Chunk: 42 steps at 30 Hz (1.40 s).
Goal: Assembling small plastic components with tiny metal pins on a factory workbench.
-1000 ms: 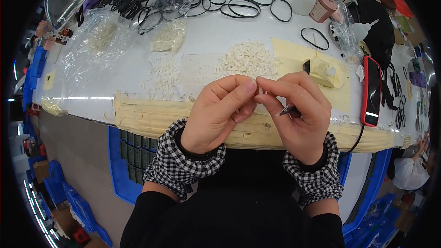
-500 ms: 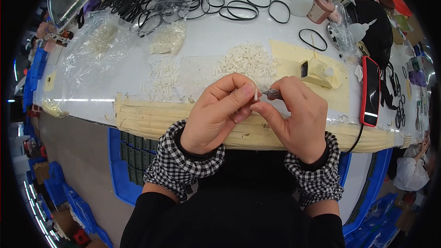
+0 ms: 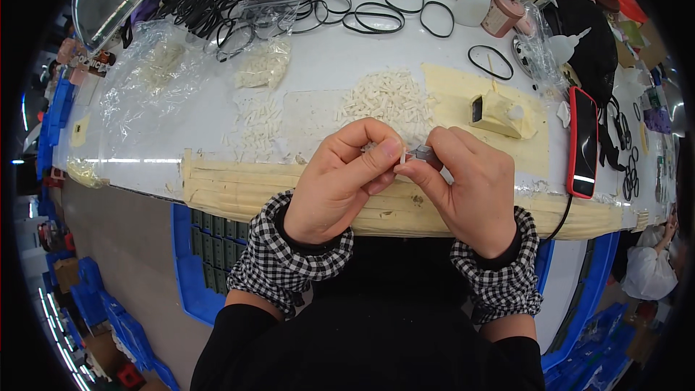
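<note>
Over the front edge of the bench, my left hand (image 3: 340, 181) pinches a small white piece (image 3: 403, 155) between thumb and forefinger. My right hand (image 3: 474, 192) is closed on a small grey metal blade (image 3: 426, 153), whose tip points left at the white piece. The two sets of fingertips nearly meet, so the exact contact of blade and piece is hard to see. Just beyond my hands lies a heap of short white pieces (image 3: 387, 98), with a looser scatter of similar bits (image 3: 259, 119) to its left.
A clear bag of white pieces (image 3: 264, 65) and a crumpled plastic bag (image 3: 156, 65) lie left. Black bands (image 3: 376, 18) spread across the back. A tape-wrapped block (image 3: 503, 114) and a red-cased phone (image 3: 583, 145) are right. Yellow tape pads the bench edge (image 3: 232, 185).
The grey blade has turned slightly in my right fingers and shows more of its flat side. My left hand stays almost still, keeping its pinch on the white piece.
</note>
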Each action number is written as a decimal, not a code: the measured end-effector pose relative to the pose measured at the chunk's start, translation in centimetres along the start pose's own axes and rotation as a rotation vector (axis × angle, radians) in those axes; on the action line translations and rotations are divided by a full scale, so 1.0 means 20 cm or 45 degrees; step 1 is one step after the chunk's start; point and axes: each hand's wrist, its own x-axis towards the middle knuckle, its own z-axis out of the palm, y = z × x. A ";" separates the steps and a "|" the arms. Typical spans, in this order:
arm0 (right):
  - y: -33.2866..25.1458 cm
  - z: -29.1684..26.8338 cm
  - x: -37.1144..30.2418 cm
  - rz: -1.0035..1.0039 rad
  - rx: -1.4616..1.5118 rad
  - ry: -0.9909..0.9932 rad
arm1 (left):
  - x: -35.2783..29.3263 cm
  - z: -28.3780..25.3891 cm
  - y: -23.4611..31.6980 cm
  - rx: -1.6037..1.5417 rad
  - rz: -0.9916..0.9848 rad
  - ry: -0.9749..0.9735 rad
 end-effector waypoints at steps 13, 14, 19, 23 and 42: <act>0.01 -0.03 -0.01 0.055 0.140 -0.071 | 0.00 0.00 0.00 0.009 0.026 0.019; 0.02 -0.03 0.00 0.061 0.173 -0.039 | 0.01 -0.01 0.01 -0.025 0.047 0.030; 0.05 0.00 -0.01 0.206 0.252 0.080 | 0.02 -0.01 0.01 -0.350 0.170 0.137; 0.06 0.04 -0.02 0.152 0.141 -0.008 | 0.03 -0.02 0.00 -0.434 0.183 0.154; 0.08 0.00 -0.02 0.304 0.303 -0.058 | 0.03 -0.04 -0.01 -0.435 0.195 0.151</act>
